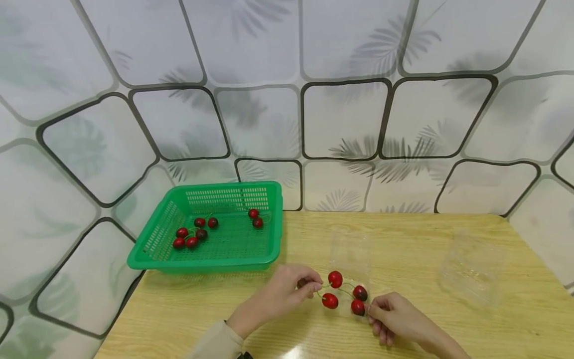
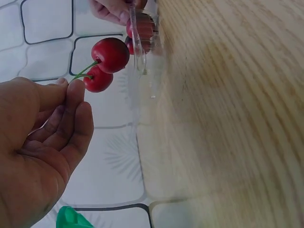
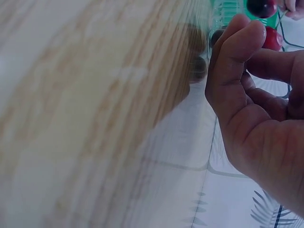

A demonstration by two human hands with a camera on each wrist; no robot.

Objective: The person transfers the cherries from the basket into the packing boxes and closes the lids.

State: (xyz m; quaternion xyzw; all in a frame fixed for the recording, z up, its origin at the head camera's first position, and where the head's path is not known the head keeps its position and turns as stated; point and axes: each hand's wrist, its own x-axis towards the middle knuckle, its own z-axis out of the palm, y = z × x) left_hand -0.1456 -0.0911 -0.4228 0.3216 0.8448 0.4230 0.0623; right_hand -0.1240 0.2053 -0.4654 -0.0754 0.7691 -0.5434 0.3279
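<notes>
My left hand [image 1: 284,291] pinches the green stems of two red cherries [image 2: 110,54] between thumb and fingers. The pair hangs over the near part of a clear plastic box [image 1: 350,249], whose lid lies folded back toward the wall. Two darker red cherries [image 1: 359,292] are inside the box at its right side. Curled at that right edge, my right hand [image 1: 394,316] grips the thin plastic wall with thumb and forefinger. The right wrist view shows its fingers [image 3: 237,52] close beside the cherries, with the box mostly hidden.
A green basket [image 1: 206,263] stands at the back left, holding several cherries [image 1: 192,242] on the left and two cherries [image 1: 255,218] at its right. Another clear plastic container [image 1: 471,271] lies on the wooden table [image 1: 403,239] at the right. A patterned wall covering rises behind.
</notes>
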